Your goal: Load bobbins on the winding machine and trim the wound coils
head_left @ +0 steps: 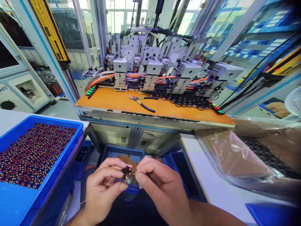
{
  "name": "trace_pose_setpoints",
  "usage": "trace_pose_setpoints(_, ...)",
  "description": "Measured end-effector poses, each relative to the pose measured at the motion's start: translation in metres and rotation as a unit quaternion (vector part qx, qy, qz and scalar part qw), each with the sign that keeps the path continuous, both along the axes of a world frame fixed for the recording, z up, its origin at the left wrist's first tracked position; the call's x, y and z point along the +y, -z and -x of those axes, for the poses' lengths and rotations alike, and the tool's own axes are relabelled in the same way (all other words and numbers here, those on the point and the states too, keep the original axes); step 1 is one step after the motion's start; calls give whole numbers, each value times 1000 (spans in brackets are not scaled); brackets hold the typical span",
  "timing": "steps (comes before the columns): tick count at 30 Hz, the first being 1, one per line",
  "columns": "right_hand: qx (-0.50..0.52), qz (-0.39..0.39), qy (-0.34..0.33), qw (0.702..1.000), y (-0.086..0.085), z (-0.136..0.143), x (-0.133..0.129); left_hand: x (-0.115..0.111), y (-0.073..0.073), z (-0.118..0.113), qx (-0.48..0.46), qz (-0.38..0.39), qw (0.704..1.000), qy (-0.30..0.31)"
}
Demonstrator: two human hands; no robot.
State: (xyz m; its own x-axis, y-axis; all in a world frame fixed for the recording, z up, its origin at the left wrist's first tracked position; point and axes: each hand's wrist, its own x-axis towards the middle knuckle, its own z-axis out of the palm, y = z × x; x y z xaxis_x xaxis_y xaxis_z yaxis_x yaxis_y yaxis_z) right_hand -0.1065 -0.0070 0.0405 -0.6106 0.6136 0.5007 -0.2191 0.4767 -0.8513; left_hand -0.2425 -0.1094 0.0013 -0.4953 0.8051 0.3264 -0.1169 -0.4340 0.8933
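Your left hand [103,185] holds a small round coil part with copper-coloured winding and a silver metal rim [127,174]. Its fingers [110,164] are curled closed around the part, thumb pressing from below and forefinger over the top, so the part sits pinched at chest level in front of you, low in the middle of the view. Your right hand [160,185] meets it from the right; its thumb and forefinger are pressed together, pinching a thin pale wire [133,173] that runs off the coil part. The other fingers of that hand are loosely folded. Both wrists angle inward, palms facing each other, the hands nearly touching.

Just beneath your hands sits a small blue plastic bin [122,153]. To your left, a large blue plastic tray [70,147] rests on the white tabletop [14,117], filled with many small dark beads flecked red. To your right lies a clear plastic bag over brown cardboard [232,153]. Ahead stands an orange-topped machine bench [113,102] carrying a pair of black-handled pliers [143,102] and a row of grey metal units with orange cables [164,67].
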Motion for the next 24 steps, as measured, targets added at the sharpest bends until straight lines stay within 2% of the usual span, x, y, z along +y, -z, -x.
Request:
trace_pose_setpoints(3,-50,158,-74,983,1,1,-1,1,3,4,-17,11,1000,12)
trace_pose_setpoints(6,-60,293,-155,942,7,2,1,3,4,6,-40,14,999,26)
trace_pose_setpoints(8,-52,358,-186,914,13,4,2,4,5,6,-49,14,998,31)
trace_pose_setpoints(11,-57,422,-220,878,23,7,4,5,6,7,-66,10,997,41)
trace_pose_setpoints(13,-49,432,-254,864,28,9,3,6,6,6,-75,5,996,49)
trace_pose_setpoints(15,-32,415,-289,862,31,10,2,9,7,6,-81,-4,995,61)
trace_pose_setpoints(16,-22,392,-292,872,32,11,2,12,7,6,-88,-9,994,67)
trace_pose_setpoints(17,-7,349,-274,896,33,12,3,15,8,7,-103,-11,992,70)
trace_pose_setpoints(18,14,274,-230,934,34,12,5,18,9,8,-125,-4,990,63)
trace_pose_setpoints(19,37,155,-156,975,35,13,8,22,11,9,-149,13,988,41)
trace_pose_setpoints(20,61,8,-63,996,36,13,13,24,13,11,-169,37,985,-1)
trace_pose_setpoints(21,79,-139,28,987,38,13,18,25,15,13,-172,65,981,-57)
trace_pose_setpoints(22,90,-261,99,956,40,13,24,24,16,14,-150,95,977,-116)
trace_pose_setpoints(23,93,-346,140,923,44,13,30,22,16,14,-99,117,974,-166)
trace_pose_setpoints(24,95,-394,156,901,47,12,36,18,15,12,-22,129,972,-194)
